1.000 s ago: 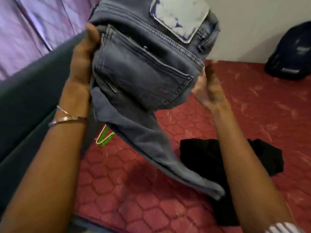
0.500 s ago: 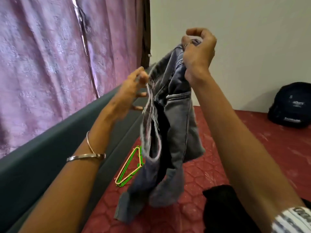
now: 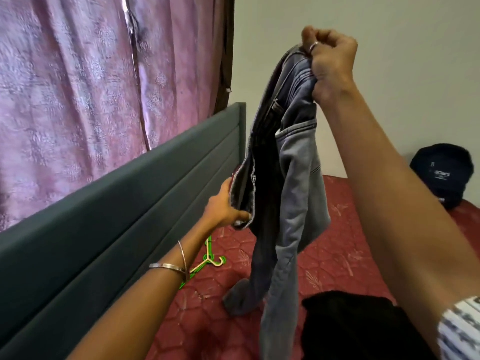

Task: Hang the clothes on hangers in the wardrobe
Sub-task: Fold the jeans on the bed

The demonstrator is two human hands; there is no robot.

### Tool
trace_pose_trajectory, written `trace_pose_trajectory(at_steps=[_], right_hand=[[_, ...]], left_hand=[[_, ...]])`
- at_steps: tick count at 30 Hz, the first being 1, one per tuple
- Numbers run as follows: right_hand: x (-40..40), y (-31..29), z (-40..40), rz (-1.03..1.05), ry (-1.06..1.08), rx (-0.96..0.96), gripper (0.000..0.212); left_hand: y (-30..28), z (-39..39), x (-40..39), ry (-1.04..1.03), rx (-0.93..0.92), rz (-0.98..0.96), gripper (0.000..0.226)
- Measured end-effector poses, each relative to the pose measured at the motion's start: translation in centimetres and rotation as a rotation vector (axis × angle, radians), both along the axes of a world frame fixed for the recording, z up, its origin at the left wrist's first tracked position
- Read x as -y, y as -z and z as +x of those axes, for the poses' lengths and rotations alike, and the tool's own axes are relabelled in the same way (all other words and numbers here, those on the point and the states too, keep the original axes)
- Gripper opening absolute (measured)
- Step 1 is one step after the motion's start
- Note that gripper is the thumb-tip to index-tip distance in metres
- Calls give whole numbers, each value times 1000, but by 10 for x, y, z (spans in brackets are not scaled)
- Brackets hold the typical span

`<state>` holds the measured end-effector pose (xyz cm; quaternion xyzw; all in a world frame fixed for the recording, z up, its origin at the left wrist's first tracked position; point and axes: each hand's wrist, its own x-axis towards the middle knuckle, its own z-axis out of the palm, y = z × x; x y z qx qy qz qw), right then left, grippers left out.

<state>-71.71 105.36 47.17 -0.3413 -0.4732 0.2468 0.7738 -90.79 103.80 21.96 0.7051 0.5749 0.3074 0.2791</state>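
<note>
I have the grey jeans (image 3: pixel 288 178) up in the air over the bed (image 3: pixel 337 255), held at two places. My right hand (image 3: pixel 331 66) is raised high, its fingers (image 3: pixel 322 40) curled tight and pinching the waistband into a bunch. My left hand (image 3: pixel 223 206) is lower, its fingers pressed onto a loose edge of the denim beside the seam, thumb on the near side. The legs hang straight down, and one cuff appears to rest on the mattress.

I judge the denim to be fairly heavy for a garment, limp, yet thick enough to hold a fold; it won't slip easily, since the weave is rough. There is nothing fragile here. The best hold is the waistband, where the cloth is doubled and stitched, or the belt loops; gripping a leg alone would let the weight swing. To go over a hanger, the legs should be laid together first, I think.

The green hanger (image 3: pixel 207 263) lies on the bed near the padded headboard (image 3: pixel 130 203), partly hidden behind my left wrist. A black garment (image 3: pixel 350 326) is heaped on the mattress below my right arm.

As for writing: the dark cap (image 3: pixel 441 175) by the wall carries small pale lettering, too blurred to read. I see no legible label on the jeans.
</note>
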Motion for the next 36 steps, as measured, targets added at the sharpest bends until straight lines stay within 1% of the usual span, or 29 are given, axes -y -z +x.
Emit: trace_pose_trajectory(at_steps=[2, 3, 4, 5, 6, 7, 8, 10, 11, 13, 14, 15, 16, 18, 19, 20, 21, 22, 23, 24, 25, 26, 27, 28, 29, 31, 34, 36], right_hand=[[-3, 2, 7, 13, -58, -58, 17], [-5, 4, 10, 15, -68, -60, 17], [-6, 6, 15, 12, -67, -49, 17], [-7, 8, 19, 6, -63, -40, 17], [-8, 9, 25, 1, -55, -44, 17], [-10, 10, 35, 0, -47, -60, 18], [-13, 11, 43, -1, -40, -71, 19], [-16, 13, 58, -4, -40, -78, 20], [-17, 15, 62, -4, -42, -81, 20], [-19, 18, 69, 2, -50, -93, 18], [-20, 18, 72, 10, -56, -99, 17], [-20, 18, 73, 15, -68, -103, 17], [-20, 18, 76, 18, -79, -108, 16], [-20, 19, 81, 16, -86, -116, 16], [-18, 22, 84, 9, -90, -118, 16], [-17, 23, 90, 5, -88, -122, 16], [-16, 28, 95, -1, -80, -131, 17], [-15, 31, 103, -7, -70, -137, 18], [-12, 35, 110, -19, -68, -139, 20], [-9, 39, 118, -34, -72, -134, 22], [-5, 44, 126, -51, -78, -119, 26], [-1, 49, 135, -70, -78, -96, 31], [2, 54, 143, -90, -81, -62, 36], [5, 59, 154, -107, -82, -31, 40], [7, 64, 165, -121, -79, -8, 44], [8, 72, 186, -142, -74, 28, 49], [8, 84, 205, -158, -97, 120, 53], [10, 93, 210, -166, -142, 178, 52]], left_hand=[[13, 17, 12, 29, 185, 53, 123], [21, 25, 17, 33, 272, 179, 123], [32, 34, 20, 46, 310, 382, 118], [42, 39, 23, 62, 276, 572, 108], [51, 42, 26, 96, 194, 713, 99], [56, 43, 26, 147, 72, 780, 90], [59, 42, 26, 180, -27, 800, 77], [59, 42, 25, 219, -91, 733, 46], [55, 42, 25, 253, -127, 677, 51], [49, 43, 19, 312, -307, 557, 84], [46, 43, 18, 305, -389, 514, 95], [44, 44, 20, 275, -451, 497, 96], [43, 48, 22, 243, -499, 513, 86], [37, 50, 20, 102, -556, 554, 41], [31, 46, 20, 22, -560, 558, 24], [26, 43, 13, -16, -526, 572, 19], [22, 34, 4, -22, -458, 568, 22], [15, 25, -6, -31, -314, 560, 26], [4, 14, -10, -25, -117, 525, 26], [-11, 5, -10, -19, 87, 432, 23], [-27, -2, -7, 17, 251, 341, 24], [-41, -11, -6, 128, 394, 208, 26], [-53, -22, -7, 232, 482, 70, 30], [-64, -31, -5, 314, 499, -24, 35], [-73, -39, -4, 380, 478, -72, 42], [-85, -52, -5, 436, 405, -55, 51], [-99, -65, -9, 432, 336, -54, 37], [-111, -67, -11, 437, 210, -61, 36]])
